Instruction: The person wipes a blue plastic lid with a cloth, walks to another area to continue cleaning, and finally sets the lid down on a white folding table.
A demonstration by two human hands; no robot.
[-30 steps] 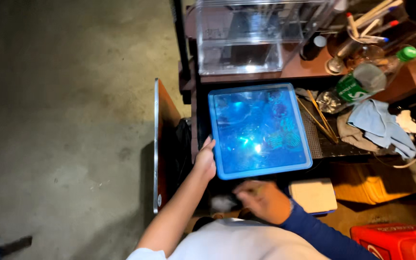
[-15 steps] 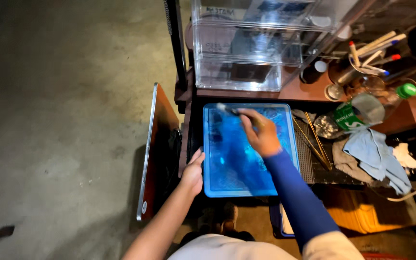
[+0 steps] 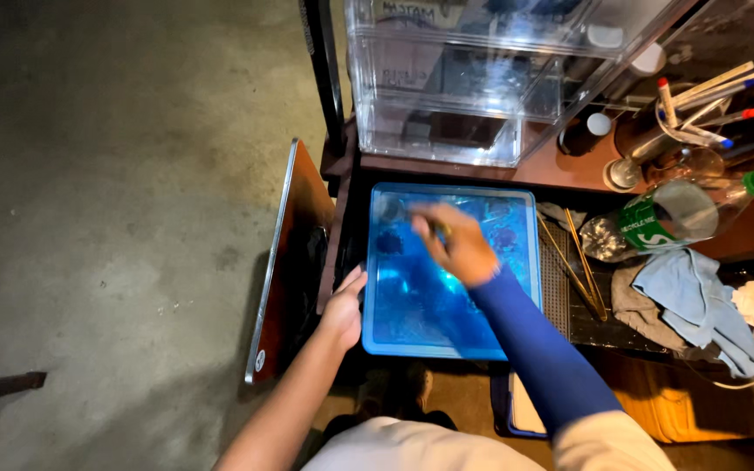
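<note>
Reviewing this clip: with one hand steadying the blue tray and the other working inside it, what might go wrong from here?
1. The left hand grips only the left edge of the blue tray; pressure from the right hand inside it might tip or slide it.
2. The clear plastic bottle lies on its side just right of the tray; a sweep of the blue-sleeved arm could roll it.
3. The loose sticks beside the tray's right rim could be knocked off.

Tray (image 3: 412, 323) centre; clear box (image 3: 447, 96) behind; bottle (image 3: 682, 209), cloth (image 3: 700, 305) right; board (image 3: 285, 262) left.
</note>
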